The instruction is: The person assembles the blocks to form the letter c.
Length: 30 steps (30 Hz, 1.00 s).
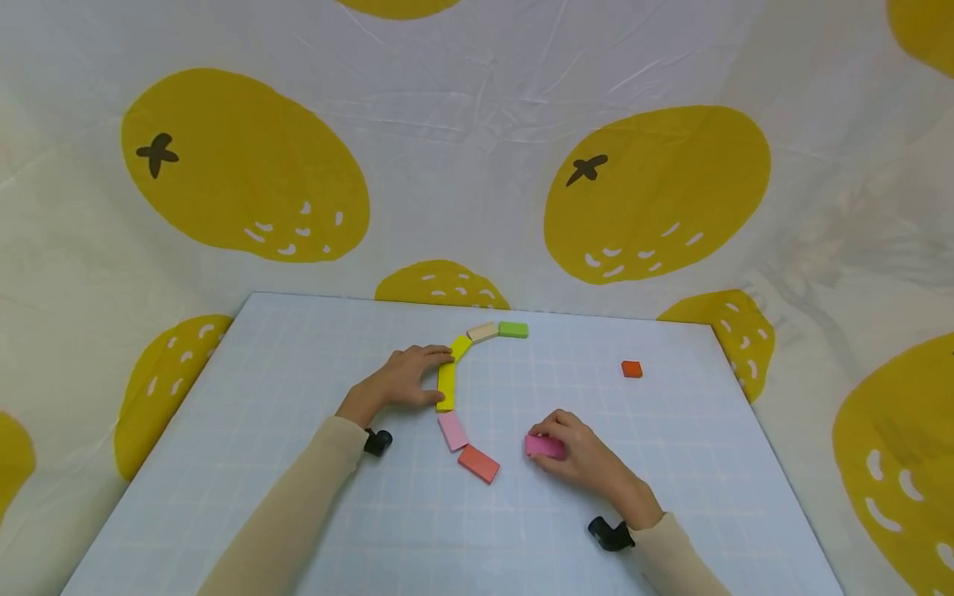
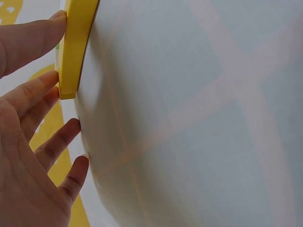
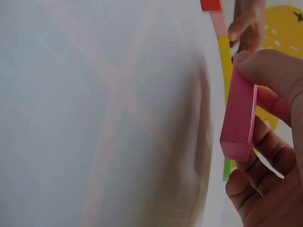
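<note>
My right hand (image 1: 585,451) pinches a bright pink block (image 1: 546,447) between thumb and fingers, held a little above the table. Further left, my left hand (image 1: 406,377) touches the left side of a long yellow block (image 1: 445,387) with its thumb and fingertips. Those fingers are fairly straight, the other ones spread apart. A second yellow block (image 1: 461,348) adjoins the upper end of the first. Below comes a light pink block (image 1: 452,431), then a red block (image 1: 479,463). A beige block (image 1: 483,332) and a green block (image 1: 513,330) finish the curved row at the far end.
An orange block (image 1: 632,369) lies apart on the right of the white, faintly checked table (image 1: 387,530). Behind and beside the table hangs a white cloth (image 1: 462,207) with large yellow fruit shapes. Small black cameras are strapped on both wrists.
</note>
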Each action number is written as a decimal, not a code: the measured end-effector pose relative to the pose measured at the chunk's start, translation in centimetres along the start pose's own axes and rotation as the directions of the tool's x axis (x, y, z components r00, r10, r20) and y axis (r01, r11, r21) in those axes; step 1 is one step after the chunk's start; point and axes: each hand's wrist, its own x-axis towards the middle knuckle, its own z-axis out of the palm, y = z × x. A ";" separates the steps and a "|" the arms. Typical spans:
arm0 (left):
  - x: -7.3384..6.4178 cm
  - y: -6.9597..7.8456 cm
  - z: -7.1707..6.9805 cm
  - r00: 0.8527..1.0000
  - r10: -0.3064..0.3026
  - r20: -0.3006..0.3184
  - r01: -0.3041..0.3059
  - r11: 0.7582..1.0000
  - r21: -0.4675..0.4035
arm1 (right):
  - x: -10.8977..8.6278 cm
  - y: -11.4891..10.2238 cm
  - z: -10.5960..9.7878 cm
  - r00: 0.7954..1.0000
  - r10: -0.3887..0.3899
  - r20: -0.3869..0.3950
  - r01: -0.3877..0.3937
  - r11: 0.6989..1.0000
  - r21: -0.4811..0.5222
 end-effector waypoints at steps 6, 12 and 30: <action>0.2 0.0 0.0 1.000 -0.007 0.003 0.007 1.000 0.017 | -0.1 -0.8 0.5 0.998 0.005 0.070 -0.006 1.000 0.011; 0.1 0.0 -0.1 1.000 -0.005 -0.002 0.005 1.000 0.015 | -0.1 -1.9 0.8 0.992 0.023 0.125 -0.025 1.000 0.013; 0.2 0.1 0.1 1.000 -0.018 0.000 0.018 1.000 -0.003 | 0.2 -3.0 1.8 0.969 0.079 0.233 -0.076 0.997 -0.020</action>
